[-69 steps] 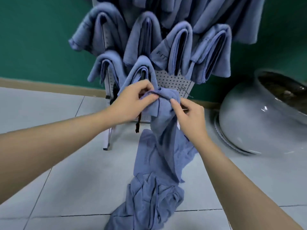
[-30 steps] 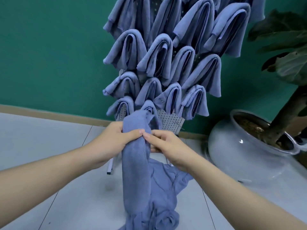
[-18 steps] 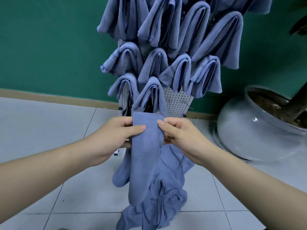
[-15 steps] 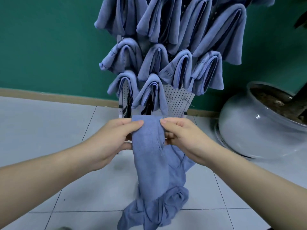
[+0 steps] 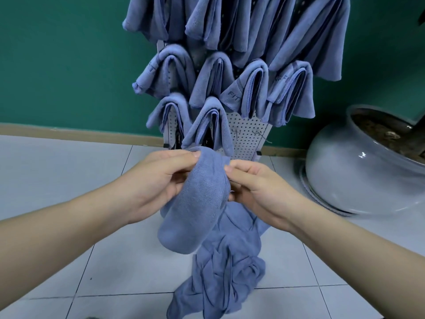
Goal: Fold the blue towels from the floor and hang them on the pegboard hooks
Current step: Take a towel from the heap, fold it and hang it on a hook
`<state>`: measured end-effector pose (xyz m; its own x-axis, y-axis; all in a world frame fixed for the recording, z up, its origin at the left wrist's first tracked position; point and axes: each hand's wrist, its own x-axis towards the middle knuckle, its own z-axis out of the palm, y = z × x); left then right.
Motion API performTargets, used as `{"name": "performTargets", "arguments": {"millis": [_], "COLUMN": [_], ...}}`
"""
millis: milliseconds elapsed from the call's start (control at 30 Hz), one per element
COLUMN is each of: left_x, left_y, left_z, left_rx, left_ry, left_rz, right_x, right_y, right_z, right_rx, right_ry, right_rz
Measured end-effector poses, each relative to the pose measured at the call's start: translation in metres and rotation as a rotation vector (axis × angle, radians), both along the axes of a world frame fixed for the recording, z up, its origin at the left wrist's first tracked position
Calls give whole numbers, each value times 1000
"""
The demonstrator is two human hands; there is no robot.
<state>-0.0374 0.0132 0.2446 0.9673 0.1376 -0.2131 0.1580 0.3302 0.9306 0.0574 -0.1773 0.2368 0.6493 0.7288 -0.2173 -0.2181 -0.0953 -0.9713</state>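
Observation:
A folded blue towel hangs in a narrow doubled strip between my hands, its lower end curling above the floor. My left hand pinches its top left edge with thumb and fingers. My right hand grips the top right edge. A crumpled heap of blue towels lies on the tiles right beneath. Just beyond my hands stands the white pegboard, with several folded blue towels hung on its hooks. A bare patch at its lower right shows two empty hooks.
A large grey ceramic plant pot with soil stands on the floor at the right, close to the pegboard. A green wall with a tan baseboard runs behind. Pale floor tiles spread to the left.
The long hanging towel has been doubled up into a shorter folded strip. My hands stay at the same height in front of the pegboard's bottom row, and the view has dipped slightly.

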Motion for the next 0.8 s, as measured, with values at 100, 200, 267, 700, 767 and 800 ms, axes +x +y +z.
{"name": "performTargets", "arguments": {"millis": [100,200,267,700,767,800], "left_x": [-2,-3,-3,-7,-7,-7], "left_y": [-3,-4,-3,-11,-13,-14], "left_z": [4,3,3,-8,-9,-11], "left_rx": [55,128,132,370,397,416], "left_ry": [24,90,122,73,65,60], "left_rz": [-11,-41,-97,-12,-14,-11], "right_x": [-6,-9,-11,-6,-7,-6], "right_y": [4,6,8,8,8,8], "right_z": [3,2,0,4,4,3], "right_rx": [33,46,51,-116,-125,-125], "right_ry": [-36,-86,-104,190,262,278], "right_rz": [-17,-53,-90,-60,-42,-45]}}
